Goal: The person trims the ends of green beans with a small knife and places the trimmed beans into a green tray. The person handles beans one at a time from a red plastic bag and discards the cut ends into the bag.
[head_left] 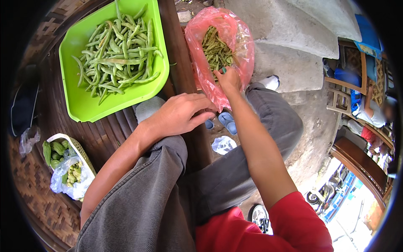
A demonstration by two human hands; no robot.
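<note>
My right hand [229, 79] reaches into the mouth of a pink plastic bag [245, 41], its fingers on a small dark-green piece. Greenish-brown plant pieces [217, 47], which look like pods or trimmings, fill the bag. My left hand [189, 110] rests near my raised knee, fingertips by the bag's lower edge; whether its fingers hold the plastic cannot be told. Left of the bag, a lime-green plastic basin [113, 108] holds a heap of green bean pods [122, 60].
The basin stands on a dark slatted bamboo bench [91, 135]. A white basket [83, 154] there holds green vegetables and a clear plastic bag. Blue slippers [227, 123] and a white plastic piece [223, 145] lie on the ground. Concrete steps [286, 63] rise beyond; a person [371, 110] sits far right.
</note>
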